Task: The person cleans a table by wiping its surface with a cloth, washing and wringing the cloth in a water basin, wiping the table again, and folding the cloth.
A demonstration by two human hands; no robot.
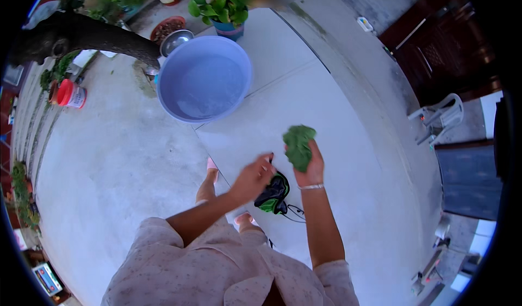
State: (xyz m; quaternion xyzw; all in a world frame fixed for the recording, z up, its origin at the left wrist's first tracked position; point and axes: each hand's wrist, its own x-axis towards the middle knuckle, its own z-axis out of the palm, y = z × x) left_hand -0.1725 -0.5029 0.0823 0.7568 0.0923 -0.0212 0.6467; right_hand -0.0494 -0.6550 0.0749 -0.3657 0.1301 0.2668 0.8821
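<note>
My right hand [312,169], with a pale bracelet at the wrist, holds a crumpled green cloth [299,147] up over the concrete floor. To its left, my left hand [255,179] is blurred, its fingers curled around a thin dark strip. Just beneath that hand is a black and green fabric bag [275,196] with loose black cords; the strip seems to belong to it. My fingers partly cover the bag's upper end. Farther forward stands a large round lavender plastic basin [204,112] with water in it, apart from both hands.
A tree trunk [110,34] leans in from the left toward the basin. Beside it are a metal bowl [176,41] and a potted leafy plant [228,28]. A red and white bucket [73,94] stands left. At right are a plastic chair [442,114] and a dark door [440,49].
</note>
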